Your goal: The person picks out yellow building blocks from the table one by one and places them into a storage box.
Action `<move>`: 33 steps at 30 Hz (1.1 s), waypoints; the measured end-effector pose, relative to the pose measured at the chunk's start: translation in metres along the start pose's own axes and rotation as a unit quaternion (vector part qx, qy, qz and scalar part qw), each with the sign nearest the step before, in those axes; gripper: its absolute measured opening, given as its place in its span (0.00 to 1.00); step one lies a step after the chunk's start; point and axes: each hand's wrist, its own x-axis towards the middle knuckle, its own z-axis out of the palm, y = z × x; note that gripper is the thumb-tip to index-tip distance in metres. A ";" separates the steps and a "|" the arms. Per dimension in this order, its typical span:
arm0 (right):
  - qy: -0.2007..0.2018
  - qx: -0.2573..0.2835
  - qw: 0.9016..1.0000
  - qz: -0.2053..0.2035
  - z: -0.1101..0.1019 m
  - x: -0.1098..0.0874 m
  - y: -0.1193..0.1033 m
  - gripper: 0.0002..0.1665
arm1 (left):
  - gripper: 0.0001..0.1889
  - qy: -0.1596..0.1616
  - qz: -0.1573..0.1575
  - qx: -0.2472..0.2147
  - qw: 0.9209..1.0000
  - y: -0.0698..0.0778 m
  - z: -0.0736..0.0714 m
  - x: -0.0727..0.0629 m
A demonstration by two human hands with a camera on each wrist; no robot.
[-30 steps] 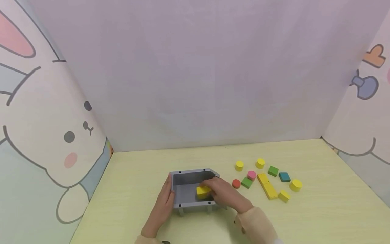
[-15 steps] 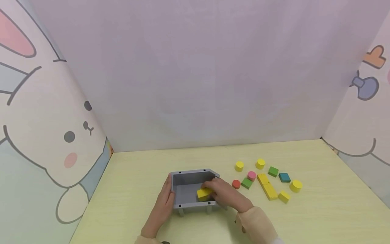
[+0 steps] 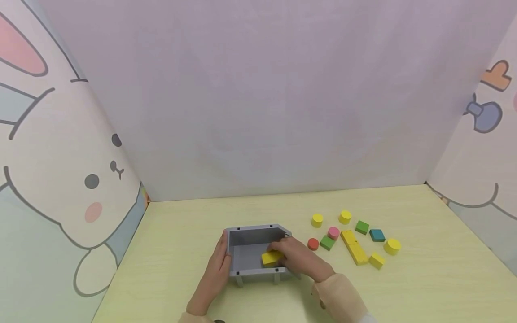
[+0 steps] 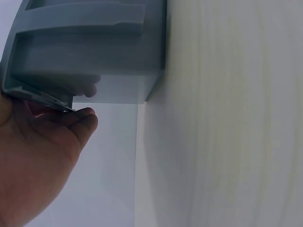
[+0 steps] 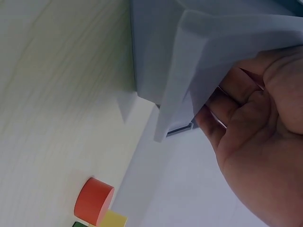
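A grey plastic storage bin (image 3: 246,256) stands near the front of the table, its lowered side to the right. My left hand (image 3: 216,265) holds its left wall, with fingers along the rim; the left wrist view shows that hand (image 4: 45,146) close against the bin's edge (image 4: 85,52). Reaching in over the right side, my right hand (image 3: 299,255) grips a yellow rectangular block (image 3: 271,258) low inside the bin. In the right wrist view the bin wall (image 5: 189,61) hides the block and the fingertips of the right hand (image 5: 265,123).
Right of the bin lie a red cylinder (image 3: 313,244), a pink cylinder (image 3: 333,233), green blocks (image 3: 327,242), a blue block (image 3: 377,235), yellow flat pieces (image 3: 354,246), a yellow block (image 3: 377,260) and several yellow cylinders (image 3: 392,246). A pale curtain (image 3: 258,112) closes off the table's back.
The yellow block has shifted slightly to the right and toward me inside the bin, with my right hand on it. My left hand stays at the bin's left side.
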 end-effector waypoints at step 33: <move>0.091 0.007 0.994 -0.057 -0.008 -0.009 0.009 0.17 | 0.29 -0.001 0.002 0.003 1.000 0.002 0.000 0.000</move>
